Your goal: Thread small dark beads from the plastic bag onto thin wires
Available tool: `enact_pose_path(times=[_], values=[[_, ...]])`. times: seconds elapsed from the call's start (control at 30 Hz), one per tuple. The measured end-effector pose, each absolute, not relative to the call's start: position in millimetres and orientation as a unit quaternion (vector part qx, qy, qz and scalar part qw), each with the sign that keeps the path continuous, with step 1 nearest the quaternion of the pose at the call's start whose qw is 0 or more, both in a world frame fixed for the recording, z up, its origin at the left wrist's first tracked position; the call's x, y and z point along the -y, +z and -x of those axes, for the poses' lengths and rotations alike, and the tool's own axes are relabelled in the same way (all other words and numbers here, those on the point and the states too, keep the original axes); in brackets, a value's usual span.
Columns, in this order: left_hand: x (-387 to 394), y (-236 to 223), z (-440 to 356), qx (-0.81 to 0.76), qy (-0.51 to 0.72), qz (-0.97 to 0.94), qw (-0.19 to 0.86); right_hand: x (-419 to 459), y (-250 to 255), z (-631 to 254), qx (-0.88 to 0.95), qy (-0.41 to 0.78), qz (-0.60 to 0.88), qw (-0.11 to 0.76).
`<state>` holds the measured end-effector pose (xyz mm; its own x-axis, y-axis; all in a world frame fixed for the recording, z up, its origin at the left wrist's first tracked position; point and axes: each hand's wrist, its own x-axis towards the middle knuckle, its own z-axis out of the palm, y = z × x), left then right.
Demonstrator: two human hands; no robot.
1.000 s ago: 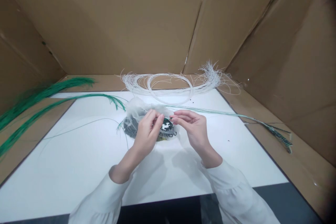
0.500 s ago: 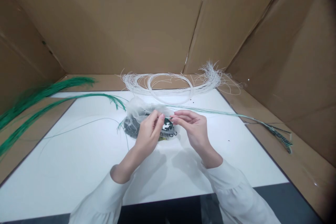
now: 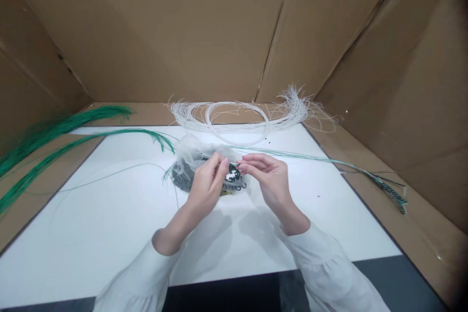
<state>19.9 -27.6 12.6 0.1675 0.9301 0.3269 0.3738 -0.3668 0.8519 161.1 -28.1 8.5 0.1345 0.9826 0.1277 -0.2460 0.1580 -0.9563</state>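
Strand (image 3: 234,164) seemingly bridges the fingers (image 3: 224,166), well inside the tabletop edges (image 3: 351,188).

I can make out dark lettering (image 3: 237,187) on the crumpled translucent plastic bag (image 3: 192,147); it looks like "YOU", the rest being too covered or blurred to read.

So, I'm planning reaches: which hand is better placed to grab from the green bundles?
Left, probably: the left hand is nearer the green bundles; the right hand is farther across. Both seem to pinch a thin pale strand, though.
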Motion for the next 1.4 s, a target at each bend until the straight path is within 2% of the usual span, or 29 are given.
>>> enact_pose_path(times=[1.03, 1.4], values=[[26.3, 9.1, -19.8, -0.466, 0.428, -0.711, 0.306, 27.7, 5.9, -161.8, 0.428, 0.497, 0.419, 0.628], [25.9, 6.7, -19.1, -0.483, 0.407, -0.732, 0.255, 29.5, 7.7, -160.1, 0.455, 0.454, 0.432, 0.633]])
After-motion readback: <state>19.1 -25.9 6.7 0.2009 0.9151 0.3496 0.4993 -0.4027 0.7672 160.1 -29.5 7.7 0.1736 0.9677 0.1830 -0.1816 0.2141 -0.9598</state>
